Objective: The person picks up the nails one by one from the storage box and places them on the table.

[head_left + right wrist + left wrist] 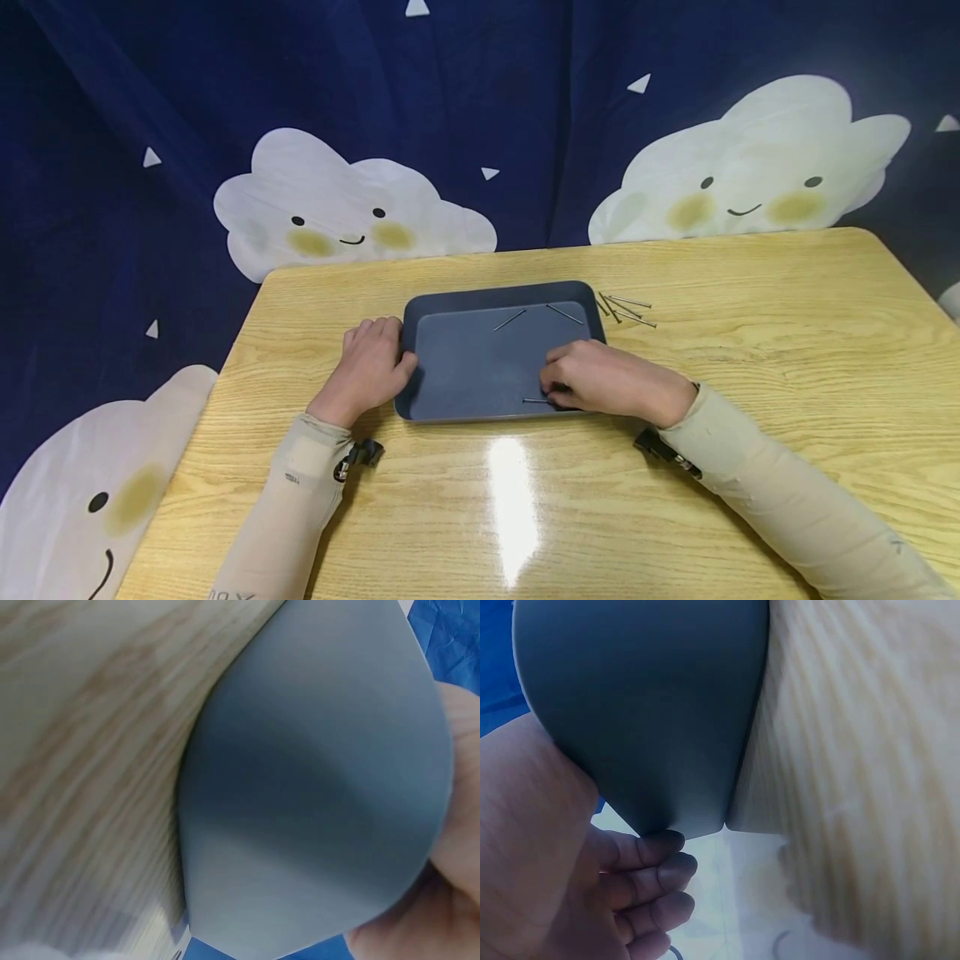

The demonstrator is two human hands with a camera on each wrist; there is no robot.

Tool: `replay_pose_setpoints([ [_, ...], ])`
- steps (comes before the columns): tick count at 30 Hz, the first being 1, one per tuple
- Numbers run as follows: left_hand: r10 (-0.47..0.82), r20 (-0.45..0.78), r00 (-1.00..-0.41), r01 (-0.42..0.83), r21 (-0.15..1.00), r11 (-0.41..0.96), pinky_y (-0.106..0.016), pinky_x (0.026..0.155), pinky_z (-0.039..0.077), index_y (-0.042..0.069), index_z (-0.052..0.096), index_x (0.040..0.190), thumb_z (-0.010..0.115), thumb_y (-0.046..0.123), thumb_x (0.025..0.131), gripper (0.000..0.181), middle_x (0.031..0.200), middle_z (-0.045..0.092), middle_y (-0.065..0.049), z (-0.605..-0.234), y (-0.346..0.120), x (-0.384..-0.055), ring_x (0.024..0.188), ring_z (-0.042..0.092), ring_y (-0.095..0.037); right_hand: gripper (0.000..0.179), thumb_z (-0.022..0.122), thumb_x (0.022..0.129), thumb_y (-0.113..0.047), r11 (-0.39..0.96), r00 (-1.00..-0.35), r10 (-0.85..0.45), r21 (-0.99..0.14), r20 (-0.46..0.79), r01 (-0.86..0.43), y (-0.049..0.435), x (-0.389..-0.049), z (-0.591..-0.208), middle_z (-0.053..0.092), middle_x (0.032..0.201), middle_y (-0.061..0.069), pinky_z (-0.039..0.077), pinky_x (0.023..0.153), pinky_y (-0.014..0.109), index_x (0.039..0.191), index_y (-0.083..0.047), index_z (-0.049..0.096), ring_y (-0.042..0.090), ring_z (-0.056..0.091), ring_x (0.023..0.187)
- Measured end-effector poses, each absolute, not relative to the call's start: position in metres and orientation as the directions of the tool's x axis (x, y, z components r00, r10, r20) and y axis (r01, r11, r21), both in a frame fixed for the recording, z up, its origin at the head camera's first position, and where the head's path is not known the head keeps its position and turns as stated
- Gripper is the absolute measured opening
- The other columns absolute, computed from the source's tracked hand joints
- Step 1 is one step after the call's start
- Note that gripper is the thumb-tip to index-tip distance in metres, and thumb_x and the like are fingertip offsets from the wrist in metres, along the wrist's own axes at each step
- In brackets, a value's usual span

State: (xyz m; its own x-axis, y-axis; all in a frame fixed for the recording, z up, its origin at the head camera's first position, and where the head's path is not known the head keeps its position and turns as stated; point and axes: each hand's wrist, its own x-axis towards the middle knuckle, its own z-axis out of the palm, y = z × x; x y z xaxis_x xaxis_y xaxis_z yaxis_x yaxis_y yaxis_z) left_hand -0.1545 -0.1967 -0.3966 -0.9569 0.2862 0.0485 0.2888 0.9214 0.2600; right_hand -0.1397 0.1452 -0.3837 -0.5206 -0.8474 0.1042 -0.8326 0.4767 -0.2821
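Note:
A dark grey rectangular tray (480,362) lies on the wooden table. At its left wall, my left hand (369,367) grips the rim, thumb over the inside and fingers along the outside. My right hand (603,377) reaches over the front right corner, fingers curled down inside the tray. Its fingertips pinch one end of a thin metal nail (534,401), whose other end points left. Two more nails lie toward the tray's back, one slanted nail (510,320) and another nail (564,314) to its right. In the right wrist view the tray wall (315,787) hides the fingertips.
Several loose nails (633,317) lie in a small pile on the table (765,333), just outside the tray's back right corner. A dark blue curtain (525,100) with cloud prints hangs behind the table's far edge.

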Motion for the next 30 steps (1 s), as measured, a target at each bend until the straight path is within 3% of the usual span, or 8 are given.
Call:
replay_pose_setpoints([
  [8,0.284,0.037,-0.958,0.284,0.260,0.923,-0.052,0.092,0.036,0.000,0.056,0.114,0.056,0.026,0.098,0.031,0.106,0.061,-0.017,-0.3972,-0.1967,-0.1546,0.098,0.050,-0.036,0.009,0.079,0.090,-0.013,0.502,-0.540,-0.840,-0.297,0.057,-0.812,0.1474,-0.1391,-0.3800,0.068,0.085,-0.005,0.055,0.068,0.021,0.084,-0.018,0.073,0.003,0.064,0.074],
  [15,0.287,0.034,-0.957,0.285,0.265,0.921,-0.051,0.091,0.035,0.000,0.056,0.115,0.057,0.026,0.098,0.031,0.105,0.061,-0.016,-0.3973,-0.1967,-0.1541,0.097,0.050,-0.035,0.019,0.084,0.086,-0.016,0.535,-0.555,-0.831,-0.331,-0.043,-0.777,0.1499,-0.1396,-0.3756,0.058,0.078,-0.006,0.043,0.063,0.021,0.081,-0.020,0.066,0.003,0.047,0.069],
  [24,0.287,0.019,-0.958,0.281,0.265,0.922,-0.051,0.093,0.035,0.000,0.055,0.118,0.056,0.027,0.099,0.033,0.108,0.061,-0.016,-0.3969,-0.1966,-0.1542,0.099,0.049,-0.035,0.013,0.079,0.089,-0.009,0.514,-0.539,-0.842,-0.295,0.007,-0.806,0.1506,-0.1394,-0.3775,0.068,0.084,-0.006,0.056,0.068,0.021,0.081,-0.018,0.072,0.004,0.066,0.076],
  [30,0.294,0.032,-0.955,0.293,0.254,0.922,-0.051,0.091,0.035,0.000,0.055,0.114,0.055,0.027,0.099,0.031,0.105,0.061,-0.016,-0.3972,-0.1964,-0.1549,0.097,0.050,-0.035,0.020,0.076,0.087,-0.003,0.519,-0.546,-0.838,-0.285,0.018,-0.806,0.1500,-0.1395,-0.3785,0.062,0.077,-0.007,0.047,0.062,0.019,0.076,-0.017,0.067,0.001,0.053,0.068],
])
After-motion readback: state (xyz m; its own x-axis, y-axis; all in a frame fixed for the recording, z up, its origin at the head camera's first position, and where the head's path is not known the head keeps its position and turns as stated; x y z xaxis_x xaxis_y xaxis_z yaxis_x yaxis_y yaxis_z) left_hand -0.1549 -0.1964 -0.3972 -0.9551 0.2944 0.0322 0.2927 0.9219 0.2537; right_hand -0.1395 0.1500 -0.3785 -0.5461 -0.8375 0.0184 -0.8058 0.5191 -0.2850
